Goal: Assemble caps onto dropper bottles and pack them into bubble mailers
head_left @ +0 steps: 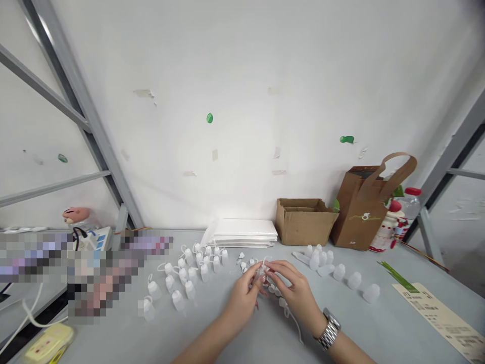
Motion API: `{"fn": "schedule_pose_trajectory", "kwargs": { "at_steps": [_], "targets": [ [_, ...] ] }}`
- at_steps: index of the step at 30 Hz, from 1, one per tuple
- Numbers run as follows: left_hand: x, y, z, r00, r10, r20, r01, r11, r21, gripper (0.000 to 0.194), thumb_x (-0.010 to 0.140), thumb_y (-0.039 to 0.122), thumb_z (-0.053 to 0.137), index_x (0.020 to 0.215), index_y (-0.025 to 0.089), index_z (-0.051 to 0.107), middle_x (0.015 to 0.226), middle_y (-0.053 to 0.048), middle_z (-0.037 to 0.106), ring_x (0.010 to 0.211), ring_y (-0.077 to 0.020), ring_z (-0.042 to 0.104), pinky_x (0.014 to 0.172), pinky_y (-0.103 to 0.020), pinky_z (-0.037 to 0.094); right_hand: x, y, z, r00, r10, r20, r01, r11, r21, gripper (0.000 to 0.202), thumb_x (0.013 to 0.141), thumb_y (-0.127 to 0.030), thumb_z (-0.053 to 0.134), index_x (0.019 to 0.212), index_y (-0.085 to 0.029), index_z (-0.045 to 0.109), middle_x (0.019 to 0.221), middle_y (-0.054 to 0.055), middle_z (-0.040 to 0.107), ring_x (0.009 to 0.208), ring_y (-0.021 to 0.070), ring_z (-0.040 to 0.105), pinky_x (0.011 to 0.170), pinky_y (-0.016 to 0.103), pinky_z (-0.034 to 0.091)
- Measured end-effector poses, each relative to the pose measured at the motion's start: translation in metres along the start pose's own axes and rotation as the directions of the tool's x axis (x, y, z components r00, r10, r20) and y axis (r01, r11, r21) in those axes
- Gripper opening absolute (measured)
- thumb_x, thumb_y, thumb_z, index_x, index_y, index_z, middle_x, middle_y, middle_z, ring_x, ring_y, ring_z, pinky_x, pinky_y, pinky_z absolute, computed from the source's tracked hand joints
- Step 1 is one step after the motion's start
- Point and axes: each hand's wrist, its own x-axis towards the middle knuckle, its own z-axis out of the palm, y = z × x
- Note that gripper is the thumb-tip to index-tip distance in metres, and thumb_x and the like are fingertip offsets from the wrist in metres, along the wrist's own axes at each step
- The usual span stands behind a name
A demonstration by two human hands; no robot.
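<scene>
My left hand is closed around a small translucent bottle at the middle of the table. On its right, my right hand, with a metal watch at the wrist, pinches the white looped piece at the bottle's top. Several small white bottles with loops stand to the left of my hands. Small white caps lie just behind my hands, and more white pieces with a cord lie partly hidden under my right hand. Several frosted pieces form a curved row on the right.
Behind are a stack of white envelopes, an open cardboard box and a brown paper bag. A printed card lies at the right. A yellow case and a white power strip are at the left.
</scene>
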Motion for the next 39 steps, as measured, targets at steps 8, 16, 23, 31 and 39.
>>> {"fn": "schedule_pose_trajectory", "kwargs": {
  "at_steps": [8, 16, 23, 31, 39],
  "targets": [
    [0.0, 0.004, -0.005, 0.994, 0.078, -0.083, -0.08, 0.996, -0.026, 0.041, 0.079, 0.043, 0.052, 0.112, 0.019, 0.054, 0.096, -0.008, 0.064, 0.08, -0.0211, 0.06, 0.062, -0.029, 0.046, 0.001, -0.006, 0.0, 0.999, 0.048, -0.012, -0.047, 0.996, 0.075, 0.024, 0.083, -0.034, 0.053, 0.1, -0.025, 0.065, 0.096, 0.008, 0.062, 0.091, 0.0213, 0.056, 0.082, 0.035, 0.046],
    [-0.004, 0.022, -0.002, 0.987, 0.087, -0.135, -0.113, 0.974, -0.194, 0.036, 0.076, 0.044, 0.057, 0.105, 0.022, 0.057, 0.111, -0.006, 0.063, 0.11, -0.0239, 0.052, 0.092, -0.034, 0.038, 0.001, -0.01, 0.015, 0.806, 0.435, 0.401, -0.588, 0.52, 0.619, 0.033, 0.071, -0.047, 0.065, 0.087, -0.018, 0.067, 0.085, 0.006, 0.066, 0.072, 0.0163, 0.061, 0.067, 0.027, 0.045],
    [-0.005, 0.024, 0.003, 0.998, 0.07, -0.011, -0.069, 0.931, -0.359, 0.034, 0.076, 0.041, 0.059, 0.104, 0.021, 0.056, 0.109, -0.009, 0.064, 0.107, -0.0249, 0.054, 0.091, -0.037, 0.041, -0.005, -0.007, 0.023, 0.807, 0.353, 0.473, -0.579, 0.313, 0.753, 0.024, 0.068, -0.034, 0.072, 0.084, -0.018, 0.067, 0.08, 0.002, 0.065, 0.072, 0.0118, 0.06, 0.074, 0.025, 0.044],
    [-0.01, 0.038, -0.004, 0.992, 0.122, 0.033, -0.102, 0.926, -0.364, 0.021, 0.08, 0.031, 0.053, 0.094, 0.019, 0.063, 0.104, -0.006, 0.065, 0.104, -0.0249, 0.054, 0.085, -0.033, 0.04, -0.002, -0.007, 0.022, 0.868, 0.405, 0.286, -0.483, 0.561, 0.673, 0.026, 0.062, -0.036, 0.074, 0.08, -0.019, 0.067, 0.077, 0.002, 0.066, 0.07, 0.0158, 0.061, 0.076, 0.033, 0.048],
    [-0.006, 0.034, -0.007, 0.998, 0.062, -0.022, -0.066, 0.948, -0.313, 0.028, 0.08, 0.037, 0.053, 0.099, 0.018, 0.064, 0.1, -0.007, 0.066, 0.1, -0.0234, 0.055, 0.089, -0.035, 0.037, -0.004, -0.012, 0.023, 0.922, 0.366, 0.127, -0.383, 0.812, 0.441, 0.032, 0.067, -0.047, 0.067, 0.082, -0.019, 0.069, 0.081, 0.005, 0.067, 0.072, 0.0195, 0.06, 0.073, 0.034, 0.048]
  ]
}}
